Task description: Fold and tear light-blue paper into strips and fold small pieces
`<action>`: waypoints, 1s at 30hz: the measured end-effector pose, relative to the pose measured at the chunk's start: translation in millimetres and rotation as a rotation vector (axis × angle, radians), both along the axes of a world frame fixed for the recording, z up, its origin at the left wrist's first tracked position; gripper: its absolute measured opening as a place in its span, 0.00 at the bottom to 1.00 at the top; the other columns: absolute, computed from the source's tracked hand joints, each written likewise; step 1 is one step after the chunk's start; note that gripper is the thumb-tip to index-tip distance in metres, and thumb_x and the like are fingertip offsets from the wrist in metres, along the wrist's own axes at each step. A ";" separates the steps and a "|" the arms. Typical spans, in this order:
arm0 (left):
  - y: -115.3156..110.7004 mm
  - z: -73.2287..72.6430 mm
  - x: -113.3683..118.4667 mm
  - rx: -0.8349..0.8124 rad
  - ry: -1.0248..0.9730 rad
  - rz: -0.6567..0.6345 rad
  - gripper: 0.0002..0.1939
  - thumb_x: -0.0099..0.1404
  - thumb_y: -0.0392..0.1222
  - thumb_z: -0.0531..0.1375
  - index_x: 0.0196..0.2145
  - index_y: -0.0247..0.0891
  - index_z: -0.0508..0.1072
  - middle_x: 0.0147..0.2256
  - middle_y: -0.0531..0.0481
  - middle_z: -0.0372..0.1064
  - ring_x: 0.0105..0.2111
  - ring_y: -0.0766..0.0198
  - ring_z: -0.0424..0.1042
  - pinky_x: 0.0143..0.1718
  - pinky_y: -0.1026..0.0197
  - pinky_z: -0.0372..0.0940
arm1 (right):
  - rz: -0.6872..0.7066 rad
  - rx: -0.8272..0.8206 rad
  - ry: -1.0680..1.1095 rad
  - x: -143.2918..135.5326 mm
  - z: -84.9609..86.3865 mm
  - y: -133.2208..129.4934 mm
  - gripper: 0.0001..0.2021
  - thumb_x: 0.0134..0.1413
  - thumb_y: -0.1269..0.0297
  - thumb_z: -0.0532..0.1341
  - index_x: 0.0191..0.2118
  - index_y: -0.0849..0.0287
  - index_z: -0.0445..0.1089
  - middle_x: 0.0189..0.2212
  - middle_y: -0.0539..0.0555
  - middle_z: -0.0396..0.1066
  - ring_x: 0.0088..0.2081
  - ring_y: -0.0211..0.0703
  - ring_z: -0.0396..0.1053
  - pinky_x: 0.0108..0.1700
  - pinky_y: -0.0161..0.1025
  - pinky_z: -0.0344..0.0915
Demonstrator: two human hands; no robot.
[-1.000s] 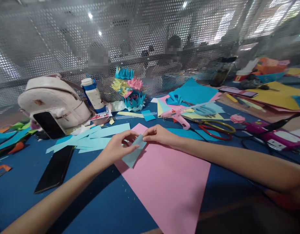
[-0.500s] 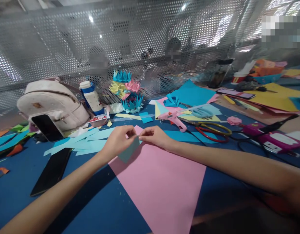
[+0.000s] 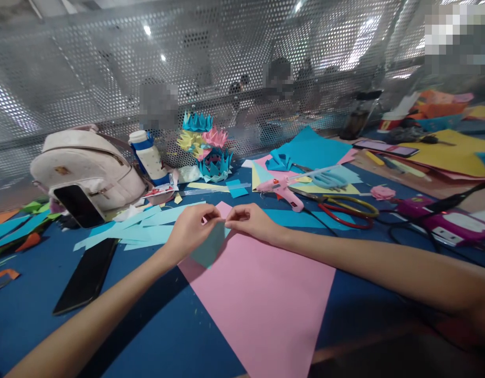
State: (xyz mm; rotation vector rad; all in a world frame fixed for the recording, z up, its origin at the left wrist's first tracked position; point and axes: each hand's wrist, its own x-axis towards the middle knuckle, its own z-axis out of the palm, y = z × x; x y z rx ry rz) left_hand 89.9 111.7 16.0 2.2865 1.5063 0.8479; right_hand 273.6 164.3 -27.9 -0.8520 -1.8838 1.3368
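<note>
A small light-blue piece of paper (image 3: 208,247) is pinched between the fingertips of both hands, above a large pink sheet (image 3: 266,283). My left hand (image 3: 192,226) grips its upper edge from the left. Close against it, my right hand (image 3: 252,223) pinches the same edge near the paper's right corner. Part of the paper is hidden behind the left fingers. Light-blue paper strips (image 3: 148,228) lie just left of my left hand. Beyond my right hand rests a pink glue gun (image 3: 280,189).
Scissors with red and yellow handles (image 3: 350,210) lie right of the glue gun. A black phone (image 3: 87,275) lies at left, another phone (image 3: 79,205) leans on a white backpack (image 3: 85,163). Folded-paper flowers (image 3: 207,144) stand by a perforated metal screen (image 3: 234,63). A purple power strip (image 3: 431,223) sits right.
Both hands keep their pinch on the light-blue paper, whose lower part has swung slightly to the right. The whole view has shifted a little.
</note>
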 end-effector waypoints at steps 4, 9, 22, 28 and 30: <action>2.3 8.6 -13.0 0.035 -0.018 0.025 0.06 0.63 0.36 0.58 0.29 0.38 0.75 0.29 0.50 0.75 0.30 0.63 0.71 0.32 0.63 0.61 | 0.010 0.049 0.004 -1.0 -1.2 1.6 0.09 0.47 0.60 0.66 0.28 0.62 0.73 0.27 0.52 0.73 0.31 0.39 0.68 0.37 0.37 0.64; 7.6 30.7 -34.3 0.112 -0.181 0.124 0.06 0.62 0.38 0.60 0.28 0.36 0.75 0.25 0.51 0.73 0.26 0.64 0.70 0.29 0.64 0.62 | 0.019 0.059 0.002 0.5 -2.6 4.5 0.09 0.49 0.60 0.66 0.29 0.61 0.73 0.30 0.53 0.74 0.33 0.39 0.69 0.39 0.37 0.64; -2.2 -0.2 -9.3 0.007 -0.139 -0.021 0.08 0.61 0.36 0.60 0.25 0.36 0.76 0.26 0.51 0.74 0.28 0.64 0.70 0.32 0.63 0.61 | 0.054 0.068 -0.026 -0.7 4.7 -2.2 0.11 0.49 0.57 0.66 0.29 0.62 0.73 0.27 0.51 0.72 0.30 0.38 0.67 0.34 0.36 0.63; 9.6 20.8 -31.9 -0.051 -0.408 0.061 0.09 0.56 0.41 0.64 0.22 0.34 0.74 0.23 0.50 0.72 0.25 0.65 0.68 0.29 0.63 0.60 | 0.060 -0.001 0.070 0.6 1.7 0.6 0.11 0.50 0.57 0.66 0.29 0.61 0.70 0.26 0.50 0.69 0.28 0.36 0.65 0.32 0.34 0.63; 12.4 20.2 -35.0 -0.107 -0.507 0.063 0.10 0.55 0.43 0.66 0.22 0.34 0.74 0.23 0.50 0.71 0.25 0.66 0.67 0.29 0.64 0.60 | 0.058 -0.044 0.117 0.1 1.4 1.0 0.11 0.51 0.57 0.65 0.31 0.60 0.69 0.27 0.49 0.68 0.28 0.35 0.65 0.29 0.33 0.62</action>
